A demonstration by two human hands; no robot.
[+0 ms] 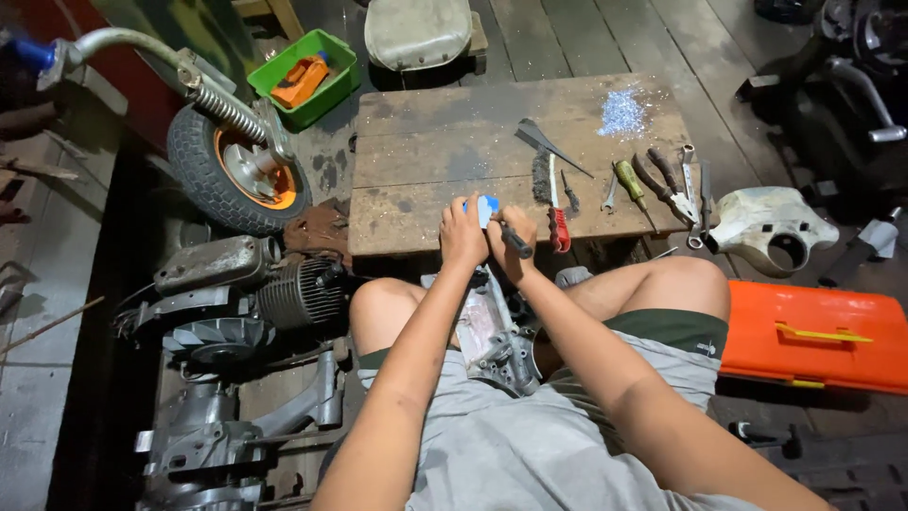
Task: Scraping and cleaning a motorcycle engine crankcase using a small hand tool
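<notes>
My left hand (462,234) grips a small blue and white piece (487,205) at the front edge of a low wooden board (426,151). Close beside it, my right hand (508,248) holds a dark-handled tool (516,241) against that piece. A grey metal engine casing (497,336) lies between my bare knees, below both hands.
On the board lie a wire brush with a red handle (556,213), pliers (667,185), a yellow-handled screwdriver (629,183), a wrench and metal shavings (621,114). An orange toolbox (815,336) sits right. A wheel with fork (232,161), engine (255,293) and green tray (307,76) stand left.
</notes>
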